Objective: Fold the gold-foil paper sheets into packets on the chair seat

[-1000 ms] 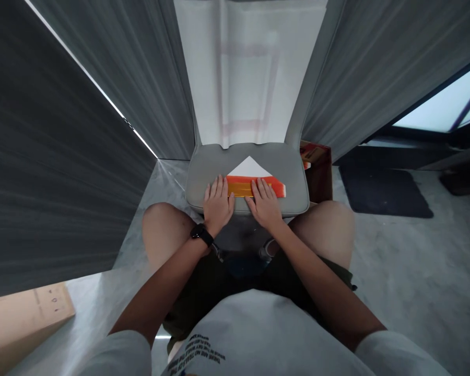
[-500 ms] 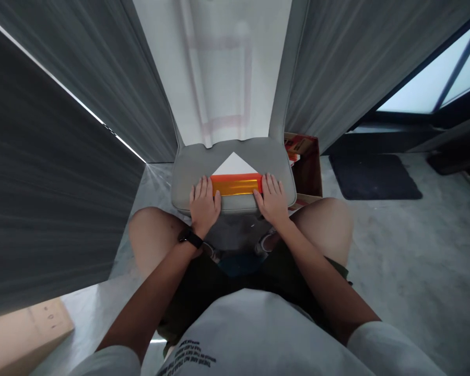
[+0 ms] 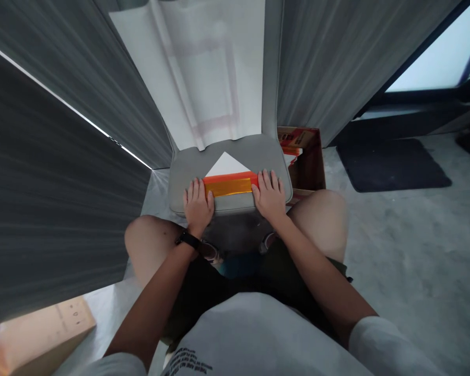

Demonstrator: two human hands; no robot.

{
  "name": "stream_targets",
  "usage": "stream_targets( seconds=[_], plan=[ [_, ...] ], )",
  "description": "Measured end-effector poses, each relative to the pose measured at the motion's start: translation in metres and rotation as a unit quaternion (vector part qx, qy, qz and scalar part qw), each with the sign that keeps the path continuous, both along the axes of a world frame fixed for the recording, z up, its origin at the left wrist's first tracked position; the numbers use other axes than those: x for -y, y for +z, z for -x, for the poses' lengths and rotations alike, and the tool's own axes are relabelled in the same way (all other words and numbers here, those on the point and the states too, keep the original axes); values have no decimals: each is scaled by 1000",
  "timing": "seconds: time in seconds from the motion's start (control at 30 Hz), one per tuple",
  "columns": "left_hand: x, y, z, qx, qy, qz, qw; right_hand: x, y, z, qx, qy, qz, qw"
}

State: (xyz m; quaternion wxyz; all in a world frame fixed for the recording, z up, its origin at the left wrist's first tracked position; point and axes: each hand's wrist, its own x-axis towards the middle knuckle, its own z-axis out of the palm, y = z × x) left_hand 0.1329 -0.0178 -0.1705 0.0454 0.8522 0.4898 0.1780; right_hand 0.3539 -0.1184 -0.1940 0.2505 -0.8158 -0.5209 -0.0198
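Pressing open and flat at the ends of the folded paper (image 3: 232,186) with left hand (image 3: 198,205) and right hand (image 3: 271,200), about equally near. Lying on the chair seat (image 3: 196,159), lengthwise from left to right, white tip pointing far. Close to the near edge; wider room toward the white sheet (image 3: 203,78).

**Covered Ends, Cropped Edges**

My left hand (image 3: 198,204) and right hand (image 3: 271,197) are covering the ends of the orange-and-white paper (image 3: 229,185). The white sheet (image 3: 207,73) is running past the top edge, hiding much of the backrest (image 3: 271,78). The chair seat (image 3: 184,162) is partly blocking the red box (image 3: 314,162). The cardboard box (image 3: 50,334) is leaving at lower left, its corner blurring. My shirt's lettering (image 3: 190,360) is showing too small to read fully.
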Motion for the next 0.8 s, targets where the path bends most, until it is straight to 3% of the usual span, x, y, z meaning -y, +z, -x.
stream_targets(
  seconds=[0.37,0.47,0.6,0.8],
  plan=[
    [1,-3,-1,4,1,-10,1000,-3,-2,-3,-24,-21,-35,999],
    [0,-3,-1,6,3,-16,1000,3,-3,-16,-78,-21,-84,993],
    [0,-4,-1,29,-2,-19,999,12,-7,-29,-145,-68,-140,977],
    [0,-5,-2,51,-2,-24,998,12,-7,-28,-151,-70,-111,980]
  ],
)
